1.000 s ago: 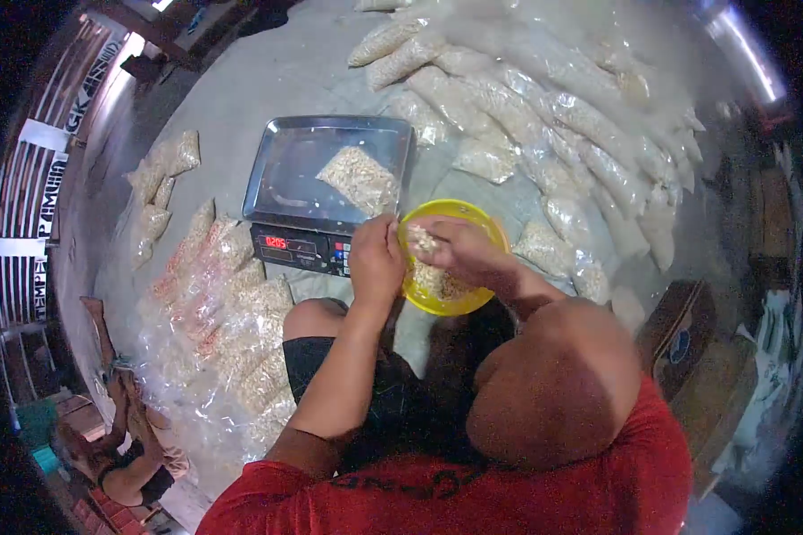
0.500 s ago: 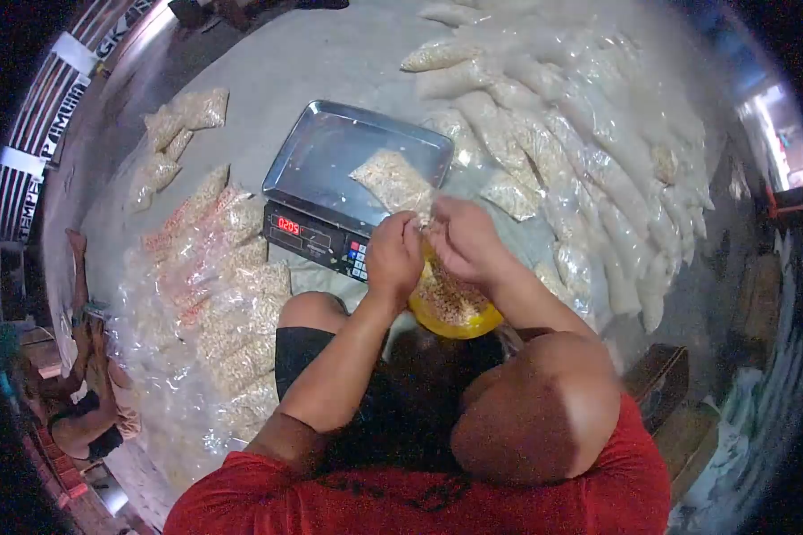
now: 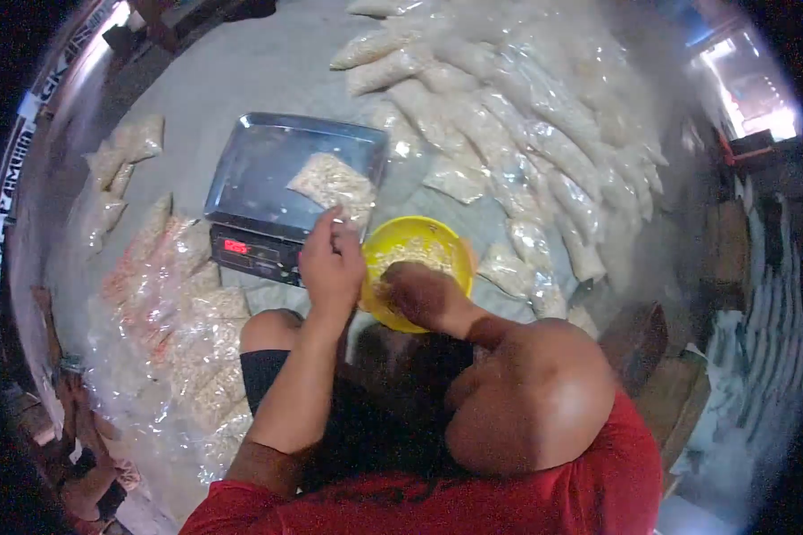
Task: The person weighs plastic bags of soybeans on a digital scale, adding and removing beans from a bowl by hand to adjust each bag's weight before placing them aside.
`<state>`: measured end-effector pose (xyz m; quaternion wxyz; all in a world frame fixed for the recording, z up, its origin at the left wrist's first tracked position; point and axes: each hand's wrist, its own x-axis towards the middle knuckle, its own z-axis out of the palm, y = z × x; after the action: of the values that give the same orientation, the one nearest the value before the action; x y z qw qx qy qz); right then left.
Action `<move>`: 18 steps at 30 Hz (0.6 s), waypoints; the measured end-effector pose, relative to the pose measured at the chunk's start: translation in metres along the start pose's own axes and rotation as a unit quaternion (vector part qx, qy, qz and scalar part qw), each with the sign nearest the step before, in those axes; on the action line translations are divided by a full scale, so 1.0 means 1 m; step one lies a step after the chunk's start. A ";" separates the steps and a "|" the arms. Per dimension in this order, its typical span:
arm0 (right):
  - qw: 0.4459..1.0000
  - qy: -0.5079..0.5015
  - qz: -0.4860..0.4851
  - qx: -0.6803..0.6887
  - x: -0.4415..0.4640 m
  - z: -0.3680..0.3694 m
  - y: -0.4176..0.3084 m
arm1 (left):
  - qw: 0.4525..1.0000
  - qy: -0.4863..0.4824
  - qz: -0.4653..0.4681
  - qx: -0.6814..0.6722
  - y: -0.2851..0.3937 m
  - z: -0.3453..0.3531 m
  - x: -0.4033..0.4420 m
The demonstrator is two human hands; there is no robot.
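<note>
A clear plastic bag of pale beans [image 3: 330, 181] lies on the metal pan of a digital scale [image 3: 272, 165], whose red digits are lit. My left hand [image 3: 333, 267] is at the bag's near end, its fingers closed on the plastic there. Just right of it is a yellow bowl [image 3: 462, 263] with pale beans or split grains inside. My right hand [image 3: 415, 292] reaches down into this bowl among the beans. Its fingers are dark, blurred and partly hidden, so their grip does not show.
Many filled plastic bags [image 3: 526, 116] are piled at the far right. More filled bags [image 3: 205, 312] lie left of the scale, some with red print. A few small bags [image 3: 129, 160] lie farther back. Another person [image 3: 89, 446] sits at the left edge.
My right hand has left the bag's mouth and gone down into the yellow bowl. My left hand stays at the bag. The whole view has shifted, with scale and bags appearing farther left.
</note>
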<state>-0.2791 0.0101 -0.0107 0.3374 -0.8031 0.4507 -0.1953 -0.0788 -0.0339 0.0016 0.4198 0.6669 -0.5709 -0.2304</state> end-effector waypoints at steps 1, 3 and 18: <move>1.000 -0.005 0.004 -0.005 -0.006 -0.003 0.006 | 1.000 -0.001 -0.025 -0.020 0.002 0.001 0.001; 0.985 0.022 0.095 0.143 -0.015 0.000 0.019 | 0.999 0.006 -0.016 -0.028 0.004 0.008 0.000; 0.652 0.311 0.436 0.537 0.047 -0.058 0.202 | 0.996 -0.001 0.082 -0.046 -0.001 -0.007 -0.003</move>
<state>-0.4095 -0.1253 -0.1149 0.5963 -0.0858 0.6438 -0.4719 -0.0738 -0.0289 0.0042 0.4671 0.5976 -0.6129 -0.2215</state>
